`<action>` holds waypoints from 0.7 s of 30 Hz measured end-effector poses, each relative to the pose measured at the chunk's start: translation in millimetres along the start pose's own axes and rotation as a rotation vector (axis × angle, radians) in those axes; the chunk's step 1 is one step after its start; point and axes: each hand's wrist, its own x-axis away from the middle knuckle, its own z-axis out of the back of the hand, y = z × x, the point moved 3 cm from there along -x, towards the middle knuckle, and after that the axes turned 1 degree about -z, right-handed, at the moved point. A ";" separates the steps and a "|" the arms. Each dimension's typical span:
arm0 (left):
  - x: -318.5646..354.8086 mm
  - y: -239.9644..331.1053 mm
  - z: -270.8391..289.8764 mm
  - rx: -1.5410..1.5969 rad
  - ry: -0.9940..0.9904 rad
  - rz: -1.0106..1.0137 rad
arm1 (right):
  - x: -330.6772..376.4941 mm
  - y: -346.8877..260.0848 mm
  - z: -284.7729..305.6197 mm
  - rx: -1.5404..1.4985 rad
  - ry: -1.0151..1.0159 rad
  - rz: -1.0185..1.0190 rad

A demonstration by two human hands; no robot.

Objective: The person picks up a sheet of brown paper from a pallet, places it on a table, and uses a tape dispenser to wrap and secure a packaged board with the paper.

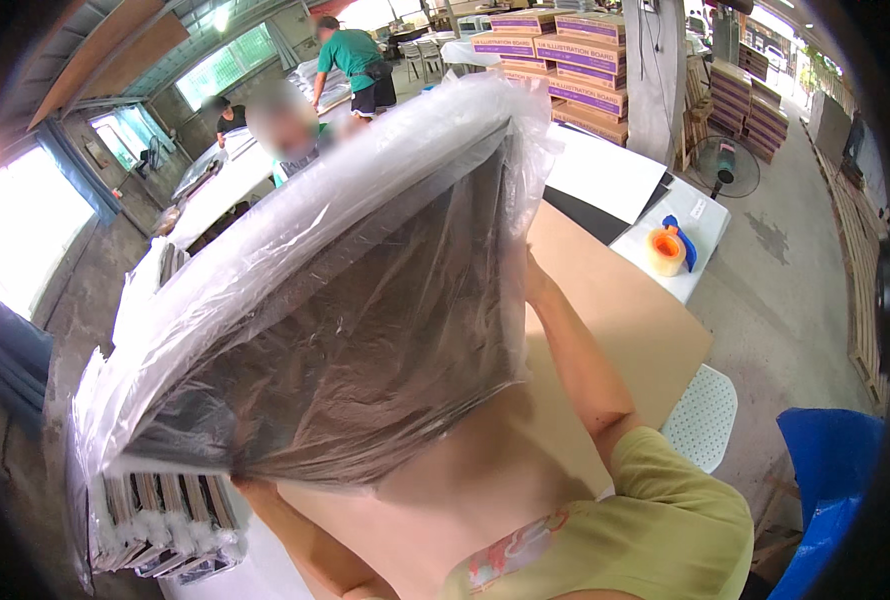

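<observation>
A large dark board in clear plastic wrap (pixel 365 320) stands tilted up in front of me, its loose, crinkled film bunched whitish along the far edge. My right hand (pixel 536 277) grips its right side, the fingers mostly hidden behind the film. At the lower left corner my left hand (pixel 242 462) holds the wrapped board, partly covered by the plastic so that its fingers do not show clearly. Beneath lies a wide brown cardboard sheet (pixel 625 310) on the worktable.
Several plastic-wrapped flat panels (pixel 170 520) stand stacked at the lower left. A tape dispenser (pixel 670 248) with orange tape sits on the table's right end, near a white sheet (pixel 610 175). Beyond are carton stacks (pixel 585 70), a fan (pixel 725 165), a white stool (pixel 702 415) and co-workers (pixel 350 65).
</observation>
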 end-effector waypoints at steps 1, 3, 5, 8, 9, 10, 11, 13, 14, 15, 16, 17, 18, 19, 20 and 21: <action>-2.3 -6.7 10.0 -0.070 -0.010 -0.005 | 8.8 -20.0 -2.3 0.166 -0.061 -0.085; -4.4 -32.0 56.6 -0.205 -0.115 -0.060 | 45.2 -67.6 -32.2 0.132 0.091 0.196; 6.1 -32.7 48.1 -0.198 -0.154 -0.138 | 59.2 -77.3 -38.6 -0.027 0.207 0.304; 53.1 -2.0 -4.6 -0.114 -0.158 -0.380 | 67.1 -80.6 -31.2 -0.284 0.299 0.239; 57.5 13.8 -7.3 -0.149 -0.176 -0.527 | 69.2 -98.4 -32.2 -0.311 0.303 0.273; 63.9 23.8 -7.0 -0.144 -0.121 -0.499 | 72.4 -104.5 -31.8 -0.319 0.312 0.280; 69.7 32.0 -10.6 -0.128 -0.062 -0.474 | 72.3 -106.9 -31.5 -0.327 0.324 0.287; 75.0 51.2 -10.9 -0.057 0.056 -0.290 | 67.4 -107.0 -31.2 -0.298 0.291 0.261; 75.5 53.2 -0.9 -0.048 0.051 -0.283 | 70.8 -111.2 -34.6 -0.261 0.257 0.170; 75.9 56.3 8.0 -0.039 0.046 -0.280 | 72.1 -112.6 -40.3 -0.226 0.218 0.085; 79.8 57.3 10.0 -0.052 0.053 -0.148 | 77.4 -106.0 -39.6 -0.107 0.281 0.064; 85.5 56.7 11.3 -0.064 0.059 -0.013 | 88.8 -90.1 -39.7 0.013 0.343 0.041; 87.9 44.9 26.5 -0.088 0.053 -0.010 | 99.5 -71.6 -43.1 0.118 0.392 0.023; 86.3 24.0 38.0 -0.100 0.011 -0.034 | 101.5 -37.9 -35.0 -0.240 0.266 0.045; 81.8 4.8 52.3 -0.145 -0.012 -0.056 | 95.0 -9.8 -26.3 -0.498 0.157 0.078; 78.4 -18.0 63.1 -0.179 -0.030 -0.051 | 89.1 17.4 -16.5 -0.739 0.050 0.087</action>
